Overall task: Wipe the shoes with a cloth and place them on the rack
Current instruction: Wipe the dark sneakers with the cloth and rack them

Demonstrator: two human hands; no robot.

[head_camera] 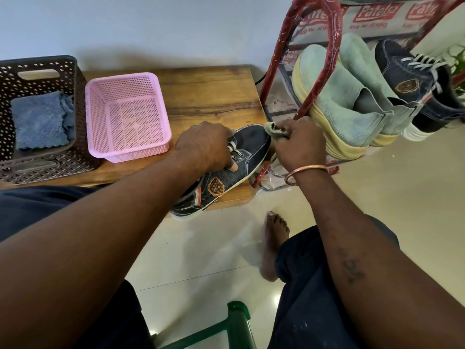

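A wooden bench is standing on the tiled floor and carrying 3 things: a brown basket is sitting at its 9 o'clock end, a pink basket is sitting just beside that toward 3 o'clock, and a dark sneaker is lying at the 5 o'clock corner, its heel overhanging the near edge. Just off the bench's 3 o'clock end a red rack is standing on the floor, holding 2 pale green shoes and, at their 3 o'clock, 1 matching navy sneaker, all tilted. A bare foot and a green frame are resting on the floor toward 6 o'clock.
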